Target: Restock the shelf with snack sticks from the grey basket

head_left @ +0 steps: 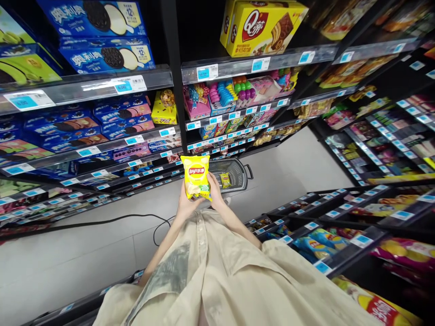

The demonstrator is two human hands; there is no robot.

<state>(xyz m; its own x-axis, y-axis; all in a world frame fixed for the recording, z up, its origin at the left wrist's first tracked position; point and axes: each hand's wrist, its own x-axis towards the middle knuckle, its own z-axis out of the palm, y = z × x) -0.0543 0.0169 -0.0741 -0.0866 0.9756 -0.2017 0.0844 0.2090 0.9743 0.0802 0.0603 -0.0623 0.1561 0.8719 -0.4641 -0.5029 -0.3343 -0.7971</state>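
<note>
A yellow bag of Lay's chips (196,177) is held upright in front of me, its printed face turned my way. My left hand (185,199) grips its lower left side, fingers mostly hidden behind the bag. On the lower right side, my right hand (215,186) is closed round the same bag. Below and beyond the hands, a grey shopping basket (240,174) with a dark handle stands on the floor. Inside the basket lies another small yellow bag (225,180).
Shelves of blue cookie boxes (108,59) rise at the left, with yellow snack boxes (261,29) and colourful toy candies (224,97) ahead. More shelves with chip bags (319,244) line the right. A black cable (115,220) runs across the tiled floor (91,244).
</note>
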